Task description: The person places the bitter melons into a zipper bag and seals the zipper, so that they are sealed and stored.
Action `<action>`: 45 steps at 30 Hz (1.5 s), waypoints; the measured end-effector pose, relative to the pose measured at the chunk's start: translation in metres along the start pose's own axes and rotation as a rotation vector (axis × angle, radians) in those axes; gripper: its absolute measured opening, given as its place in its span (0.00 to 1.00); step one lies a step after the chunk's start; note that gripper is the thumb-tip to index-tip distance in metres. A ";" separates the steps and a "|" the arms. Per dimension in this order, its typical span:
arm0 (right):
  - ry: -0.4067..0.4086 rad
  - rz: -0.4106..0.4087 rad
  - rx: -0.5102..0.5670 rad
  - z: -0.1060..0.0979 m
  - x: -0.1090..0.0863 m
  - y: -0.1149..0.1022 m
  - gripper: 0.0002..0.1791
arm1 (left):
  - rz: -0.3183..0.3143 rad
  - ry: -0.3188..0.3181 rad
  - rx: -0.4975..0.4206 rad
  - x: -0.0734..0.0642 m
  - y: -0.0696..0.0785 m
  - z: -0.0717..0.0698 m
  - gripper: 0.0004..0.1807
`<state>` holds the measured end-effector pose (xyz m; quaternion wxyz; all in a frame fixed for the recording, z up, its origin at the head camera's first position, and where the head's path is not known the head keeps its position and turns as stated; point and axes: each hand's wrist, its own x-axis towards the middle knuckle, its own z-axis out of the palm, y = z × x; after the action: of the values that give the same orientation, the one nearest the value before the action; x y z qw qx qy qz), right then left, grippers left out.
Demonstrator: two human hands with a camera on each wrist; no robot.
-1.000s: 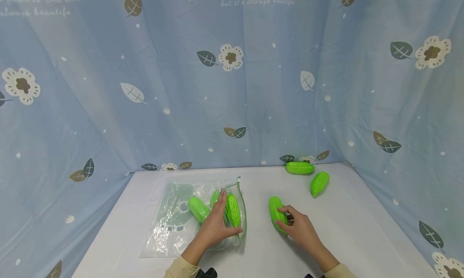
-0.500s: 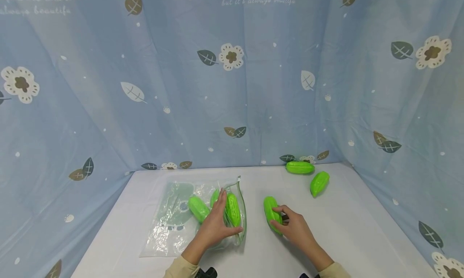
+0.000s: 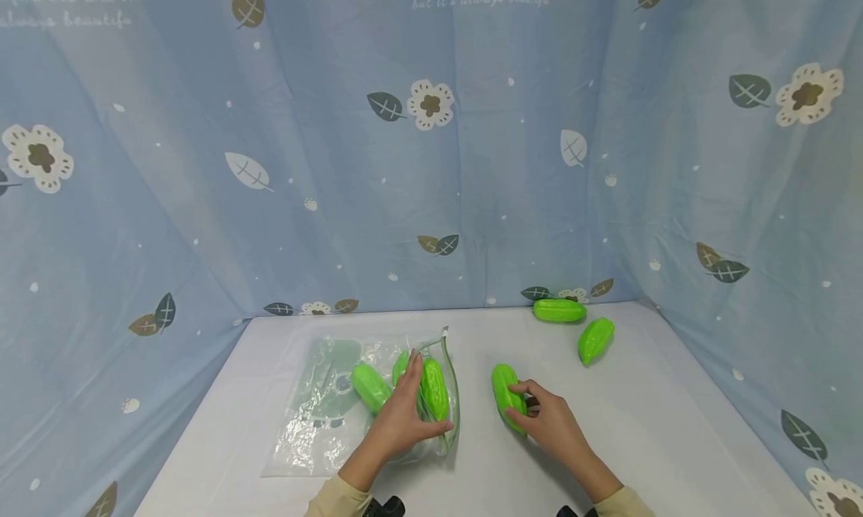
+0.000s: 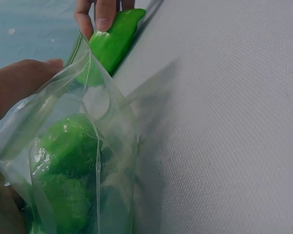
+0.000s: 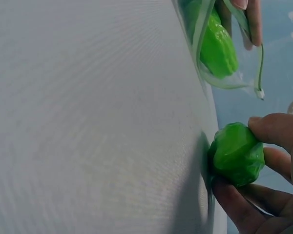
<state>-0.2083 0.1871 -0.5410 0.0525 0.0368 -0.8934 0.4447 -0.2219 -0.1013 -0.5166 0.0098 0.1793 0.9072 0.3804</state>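
My left hand (image 3: 396, 419) holds a clear zip-lock bag (image 3: 300, 442) at its mouth, thumb and fingers spread along the rim. The bag's mouth gapes toward the right. Inside lie several bright green bitter melons (image 3: 370, 388), ridged and shiny, partly hidden behind my hand. To the right of the mouth, my right hand (image 3: 551, 425) pinches another bitter melon (image 3: 504, 386) between thumb and fingers. In the right wrist view that melon (image 5: 237, 153) is seen end-on, low at the table, and apart from the bag.
Two more bitter melons lie at the back right of the white table (image 3: 647, 427): one sideways near the curtain (image 3: 558, 311), one slanted in front of it (image 3: 596, 341). The blue patterned curtain (image 3: 337, 165) hangs behind and at both sides.
My right hand has moved slightly left with its bitter melon, toward the bag, then stayed nearly still. The left hand and the bag have kept their place.
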 end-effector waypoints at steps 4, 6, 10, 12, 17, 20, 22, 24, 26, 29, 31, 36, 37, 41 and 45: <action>0.004 -0.005 0.003 0.001 0.000 0.000 0.20 | 0.002 0.002 -0.002 0.000 0.000 0.000 0.69; 0.006 -0.008 0.009 0.001 0.001 0.000 0.20 | 0.001 0.002 -0.002 0.000 0.000 0.000 0.69; 0.000 -0.022 0.021 0.003 0.002 -0.001 0.20 | 0.012 0.006 -0.004 0.000 0.000 0.000 0.69; -0.007 -0.034 0.032 0.004 0.003 -0.002 0.20 | 0.015 0.007 -0.001 0.000 0.000 0.000 0.69; -0.025 -0.069 0.081 0.006 0.004 -0.006 0.20 | 0.019 0.007 -0.002 0.000 0.000 0.000 0.70; -0.038 -0.089 0.103 0.007 0.005 -0.007 0.20 | 0.019 0.007 -0.003 0.000 0.000 0.000 0.70; -0.046 -0.104 0.110 0.008 0.006 -0.008 0.20 | 0.017 0.007 -0.006 0.000 0.000 0.000 0.70; -0.055 -0.117 0.110 0.008 0.006 -0.009 0.20 | 0.017 0.009 -0.006 0.000 0.000 0.000 0.69; -0.064 -0.127 0.110 0.009 0.007 -0.010 0.20 | 0.017 0.010 -0.004 0.000 0.000 0.000 0.69; -0.081 -0.140 0.112 0.011 0.008 -0.011 0.20 | 0.015 0.015 0.003 0.000 0.000 0.000 0.69; -0.091 -0.155 0.120 0.012 0.009 -0.012 0.20 | 0.017 0.018 0.006 0.000 -0.001 0.001 0.69; -0.119 -0.190 0.136 0.015 0.010 -0.013 0.20 | 0.018 0.022 0.008 0.000 -0.001 0.001 0.69; -0.124 -0.196 0.137 0.016 0.010 -0.014 0.20 | 0.017 0.023 0.008 0.000 -0.001 0.001 0.69; -0.141 -0.219 0.139 0.019 0.011 -0.016 0.19 | 0.024 0.027 0.008 0.000 -0.001 0.001 0.69; -0.150 -0.236 0.145 0.022 0.012 -0.019 0.19 | 0.018 0.024 0.004 0.000 -0.001 0.001 0.69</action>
<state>-0.2192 0.1580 -0.5376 0.0348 0.1783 -0.8498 0.4948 -0.2219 -0.1010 -0.5177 -0.0048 0.1829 0.9064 0.3808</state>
